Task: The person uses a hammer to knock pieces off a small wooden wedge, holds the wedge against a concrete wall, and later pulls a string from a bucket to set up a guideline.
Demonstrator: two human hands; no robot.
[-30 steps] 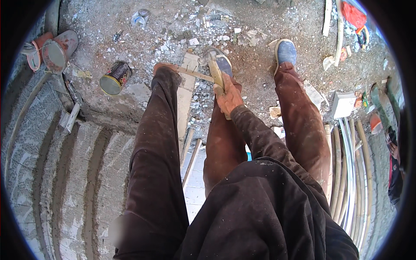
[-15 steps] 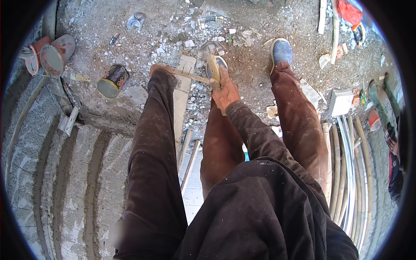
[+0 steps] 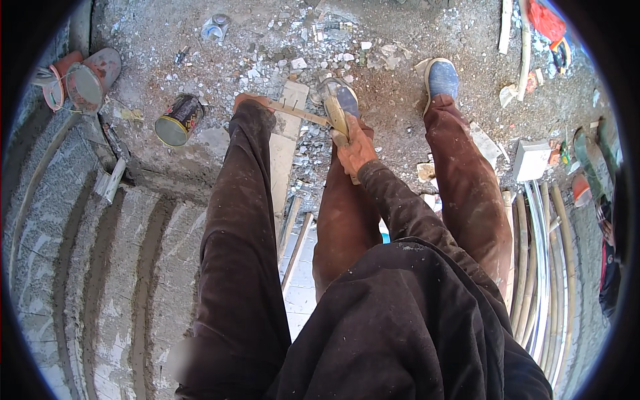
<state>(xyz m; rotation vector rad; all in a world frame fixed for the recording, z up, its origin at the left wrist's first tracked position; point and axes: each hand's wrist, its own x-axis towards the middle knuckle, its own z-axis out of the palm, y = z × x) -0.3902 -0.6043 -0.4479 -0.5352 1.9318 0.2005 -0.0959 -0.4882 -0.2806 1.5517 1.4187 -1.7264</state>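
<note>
My left hand (image 3: 248, 101) grips one end of a thin wooden strip (image 3: 308, 117). A few nails stick up from this strip, and its other end reaches to the tool in my right hand. My right hand (image 3: 358, 148) is closed round a tan, dusty hand tool (image 3: 337, 115) with a long narrow body; its exact kind is not clear. Part of the tool shows below the hand as well. A pale board (image 3: 285, 143) lies on the ground under the strip. My shoe (image 3: 344, 97) is partly hidden behind the tool.
Rubble and white chips cover the ground ahead. A dark tin can (image 3: 179, 120) and reddish buckets (image 3: 93, 80) stand at left, above ridged concrete steps (image 3: 113, 267). At right are a white box (image 3: 531, 160), long poles (image 3: 523, 253) and a red bag (image 3: 547, 20).
My right hand and its tool have moved slightly right and toward me. The whole view has shifted a little to the right. My left hand still holds the strip.
</note>
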